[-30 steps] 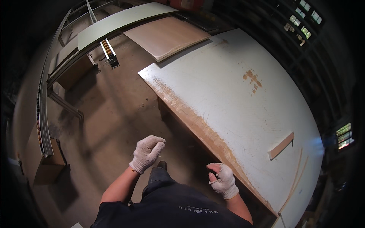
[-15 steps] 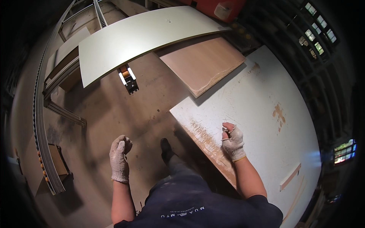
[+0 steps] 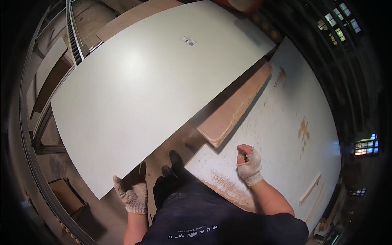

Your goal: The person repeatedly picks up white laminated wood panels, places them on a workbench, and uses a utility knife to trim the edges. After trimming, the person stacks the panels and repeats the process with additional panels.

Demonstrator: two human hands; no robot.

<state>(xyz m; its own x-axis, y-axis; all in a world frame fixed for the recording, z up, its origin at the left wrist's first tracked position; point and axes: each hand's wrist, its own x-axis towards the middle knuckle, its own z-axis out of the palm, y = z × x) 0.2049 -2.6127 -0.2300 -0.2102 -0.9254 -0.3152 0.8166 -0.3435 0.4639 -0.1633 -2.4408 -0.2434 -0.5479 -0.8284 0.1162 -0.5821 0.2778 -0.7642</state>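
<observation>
Fingers of the left hand (image 3: 132,196) are spread wide at the near edge of the white panel (image 3: 134,102); whether they touch it cannot be told. The panel partly covers the board (image 3: 232,110) in this view. Over the table (image 3: 281,134), the right hand (image 3: 250,167) curls its fingers, nothing visible in them. A one-sided pull might swing the panel, scraping it on the board's ragged edge; a weak grip could drop its corner near the shoes (image 3: 176,158).
</observation>
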